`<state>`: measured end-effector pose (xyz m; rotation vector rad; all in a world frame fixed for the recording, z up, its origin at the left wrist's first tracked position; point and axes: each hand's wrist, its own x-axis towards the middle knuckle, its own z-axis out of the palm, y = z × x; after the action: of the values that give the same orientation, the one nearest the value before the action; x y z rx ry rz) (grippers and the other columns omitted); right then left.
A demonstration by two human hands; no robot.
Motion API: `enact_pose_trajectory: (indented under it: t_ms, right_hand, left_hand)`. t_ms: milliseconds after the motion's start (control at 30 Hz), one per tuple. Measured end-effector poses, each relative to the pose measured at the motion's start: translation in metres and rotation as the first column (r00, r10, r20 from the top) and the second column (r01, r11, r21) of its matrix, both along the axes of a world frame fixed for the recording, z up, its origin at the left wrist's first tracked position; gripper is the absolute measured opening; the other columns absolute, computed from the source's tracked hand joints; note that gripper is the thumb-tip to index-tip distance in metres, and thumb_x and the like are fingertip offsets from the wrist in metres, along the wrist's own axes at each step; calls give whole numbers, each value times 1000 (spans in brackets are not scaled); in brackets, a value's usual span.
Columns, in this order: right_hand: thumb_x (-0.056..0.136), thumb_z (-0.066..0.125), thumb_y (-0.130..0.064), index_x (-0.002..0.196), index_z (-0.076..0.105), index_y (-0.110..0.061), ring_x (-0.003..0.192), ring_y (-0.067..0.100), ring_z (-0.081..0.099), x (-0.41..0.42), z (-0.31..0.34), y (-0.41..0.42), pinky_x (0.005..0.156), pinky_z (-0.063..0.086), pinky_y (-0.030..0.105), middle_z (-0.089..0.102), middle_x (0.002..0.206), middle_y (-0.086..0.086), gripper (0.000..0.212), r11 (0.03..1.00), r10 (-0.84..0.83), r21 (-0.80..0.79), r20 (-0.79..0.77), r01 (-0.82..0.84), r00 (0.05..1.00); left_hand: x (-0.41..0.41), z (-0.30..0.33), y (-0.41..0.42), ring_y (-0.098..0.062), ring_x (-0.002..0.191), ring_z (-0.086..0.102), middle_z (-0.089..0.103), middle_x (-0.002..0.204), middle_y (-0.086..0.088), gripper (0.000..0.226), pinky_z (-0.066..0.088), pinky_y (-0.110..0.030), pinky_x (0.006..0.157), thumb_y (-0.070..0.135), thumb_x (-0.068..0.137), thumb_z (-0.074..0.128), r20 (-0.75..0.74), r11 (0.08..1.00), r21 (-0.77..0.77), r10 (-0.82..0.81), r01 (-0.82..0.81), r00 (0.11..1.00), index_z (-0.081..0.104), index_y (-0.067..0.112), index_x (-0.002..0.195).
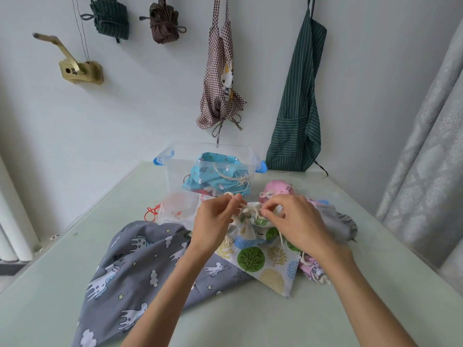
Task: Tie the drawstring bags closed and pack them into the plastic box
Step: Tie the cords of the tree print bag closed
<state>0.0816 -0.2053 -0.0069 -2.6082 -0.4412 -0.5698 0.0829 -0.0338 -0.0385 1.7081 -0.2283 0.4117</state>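
A white drawstring bag with a tree print lies in the middle of the table, its mouth gathered. My left hand pinches one end of its cream drawstring at the bag's mouth. My right hand pinches the cord on the other side of the mouth. Behind them stands a clear plastic box with blue latches, holding a tied blue printed bag. A large grey unicorn-print bag lies at the front left.
A translucent bag with a red cord lies left of my hands. A pink bag, a grey bag and another pink bag sit to the right. Aprons and bundled bags hang on the wall behind. A curtain hangs at the right.
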Motion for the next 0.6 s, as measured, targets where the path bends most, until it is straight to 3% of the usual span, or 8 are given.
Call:
enact_pose_trajectory:
  t_ms: [100, 200, 267, 367, 467, 533, 600]
  right_hand:
    - [94, 52, -28, 93, 57, -25, 72, 4, 62, -1, -12, 3, 63, 51, 27, 64, 87, -13, 6, 978, 55, 198, 30, -60, 998]
    - [92, 55, -23, 88, 56, -26, 68, -4, 61, -1, -9, -1, 57, 48, 14, 60, 79, -18, 6, 950, 74, 297, 95, -99, 993]
    - [90, 59, -19, 89, 60, -25, 66, -7, 58, 0, -6, -9, 55, 49, 12, 59, 78, -19, 6, 951, 28, 305, 84, -53, 996]
    - [89, 61, -21, 92, 65, -19, 65, -1, 57, -1, -7, -12, 60, 51, 21, 66, 84, -7, 5, 963, -24, 267, -45, 35, 999]
    - [90, 60, -25, 88, 65, -21, 55, 3, 51, -4, -9, -5, 53, 40, 19, 64, 74, -6, 6, 945, 92, 327, -221, -15, 971]
    - [89, 60, -26, 85, 64, -21, 46, 4, 41, -5, -9, -2, 49, 33, 20, 53, 56, -8, 8, 941, 110, 335, -206, -35, 972]
    - [89, 61, -28, 84, 64, -19, 41, 3, 35, -4, -9, 0, 45, 28, 19, 45, 45, -8, 11, 932, 98, 361, -185, -25, 978]
  left_hand:
    - [-1, 0, -4, -8, 73, 68, 74, 73, 6, 25, 53, -35, 69, 31, 93, 56, 19, 996, -75, 39, -38, 999, 75, 24, 78]
    - [1, -1, 1, -3, 67, 66, 74, 72, 9, 25, 51, -28, 65, 33, 92, 57, 71, 982, -56, 183, -179, 981, 75, 22, 79]
    - [4, -3, 8, 3, 58, 61, 72, 72, 15, 26, 49, -26, 64, 34, 92, 57, 86, 967, -1, 255, -256, 963, 75, 23, 77]
    - [6, -8, 8, 6, 51, 57, 69, 69, 20, 27, 47, -21, 59, 36, 92, 58, 30, 957, 15, 290, -291, 956, 75, 24, 75]
    - [7, -10, 8, 6, 50, 59, 71, 67, 18, 30, 45, -11, 52, 41, 91, 57, -52, 942, -91, 320, -323, 946, 72, 30, 67]
    - [8, -9, 9, 4, 52, 62, 72, 66, 13, 36, 46, -15, 50, 44, 90, 55, -144, 947, -158, 259, -281, 955, 71, 27, 63]
    - [8, -8, 8, -1, 57, 67, 73, 68, 7, 45, 46, -22, 52, 52, 89, 50, -211, 973, -58, 206, -223, 956, 72, 21, 64]
